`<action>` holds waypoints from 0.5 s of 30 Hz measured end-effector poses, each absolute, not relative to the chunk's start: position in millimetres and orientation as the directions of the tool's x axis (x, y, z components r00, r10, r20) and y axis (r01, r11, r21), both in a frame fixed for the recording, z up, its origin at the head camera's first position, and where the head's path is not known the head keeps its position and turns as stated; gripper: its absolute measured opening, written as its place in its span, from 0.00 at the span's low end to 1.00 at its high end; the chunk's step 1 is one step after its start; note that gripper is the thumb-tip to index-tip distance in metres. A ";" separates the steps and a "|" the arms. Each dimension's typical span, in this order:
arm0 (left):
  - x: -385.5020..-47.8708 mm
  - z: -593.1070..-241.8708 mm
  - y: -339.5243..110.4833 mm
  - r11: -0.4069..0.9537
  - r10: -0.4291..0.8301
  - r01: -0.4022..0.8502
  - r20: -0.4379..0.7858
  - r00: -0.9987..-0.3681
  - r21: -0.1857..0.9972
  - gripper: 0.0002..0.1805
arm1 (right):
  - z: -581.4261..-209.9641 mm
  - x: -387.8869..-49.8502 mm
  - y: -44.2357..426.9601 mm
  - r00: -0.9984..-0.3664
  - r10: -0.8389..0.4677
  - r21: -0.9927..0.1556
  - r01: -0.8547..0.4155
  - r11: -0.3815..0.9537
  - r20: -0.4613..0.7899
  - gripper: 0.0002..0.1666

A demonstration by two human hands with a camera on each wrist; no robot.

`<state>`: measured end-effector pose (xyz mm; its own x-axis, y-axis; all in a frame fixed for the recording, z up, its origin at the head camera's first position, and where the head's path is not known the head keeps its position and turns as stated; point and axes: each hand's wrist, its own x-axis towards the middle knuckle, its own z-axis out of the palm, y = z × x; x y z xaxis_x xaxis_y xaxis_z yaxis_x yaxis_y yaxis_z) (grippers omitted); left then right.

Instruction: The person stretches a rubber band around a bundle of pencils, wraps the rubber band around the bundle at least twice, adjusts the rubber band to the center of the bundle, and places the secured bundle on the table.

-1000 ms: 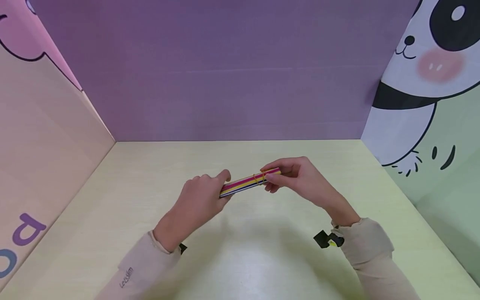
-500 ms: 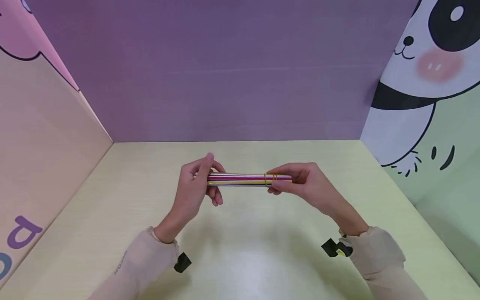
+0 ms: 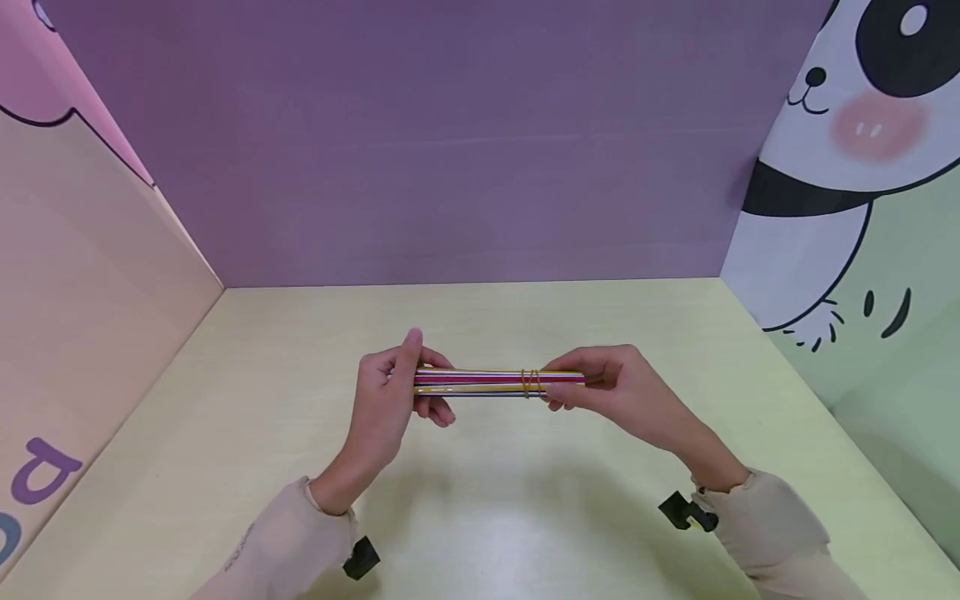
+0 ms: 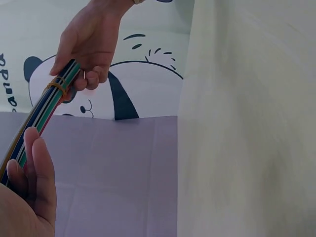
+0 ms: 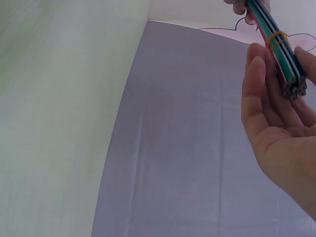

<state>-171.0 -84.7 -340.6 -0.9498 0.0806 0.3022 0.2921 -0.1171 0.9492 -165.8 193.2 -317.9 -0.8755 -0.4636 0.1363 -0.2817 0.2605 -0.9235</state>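
Note:
A bundle of striped pencils (image 3: 476,382) in pink, yellow and dark tones lies level between my hands, above the table. Looped around it near its right end is a yellow rubber band (image 3: 530,383). My left hand (image 3: 377,408) holds the left end, thumb pointing up along the near side and fingers behind. Thumb and fingertips of my right hand (image 3: 626,392) pinch the right end, just beside the band. Green and dark-blue sides of the pencils (image 4: 37,116) show in the left wrist view. In the right wrist view, the pencils' blunt ends (image 5: 295,89) cluster together.
Beneath both hands spreads a pale wooden table (image 3: 480,500). A purple panel (image 3: 480,167) closes off the back. Printed side panels stand at left (image 3: 97,275) and right (image 3: 885,250), the right one with a panda drawing.
My left hand has turned from back-up to thumb-up, and the tilted bundle has become level. Both hands then came slightly nearer me. The band's loops now sit closer together.

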 end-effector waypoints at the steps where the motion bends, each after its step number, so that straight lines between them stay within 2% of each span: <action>1: -170.3 -342.1 -85.1 -0.123 0.081 0.285 0.296 -0.952 0.951 0.32 | -318.8 -165.3 195.2 -0.873 -0.470 -0.921 -0.282 0.269 0.130 0.14; 8: -162.5 -350.4 -81.2 -0.191 0.109 0.212 0.235 -0.966 0.959 0.35 | -325.3 -164.8 195.6 -0.866 -0.486 -0.880 -0.317 0.352 0.117 0.11; 15: -162.2 -350.8 -83.4 -0.212 0.302 0.014 0.080 -0.950 0.977 0.35 | -332.6 -169.5 189.1 -0.851 -0.515 -0.811 -0.370 0.453 0.101 0.08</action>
<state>-162.2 -83.4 -350.8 -0.9499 0.3024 0.0796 0.0144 -0.2118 0.9772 -169.5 189.1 -332.6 -0.8515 -0.5146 0.1006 -0.3696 0.4531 -0.8112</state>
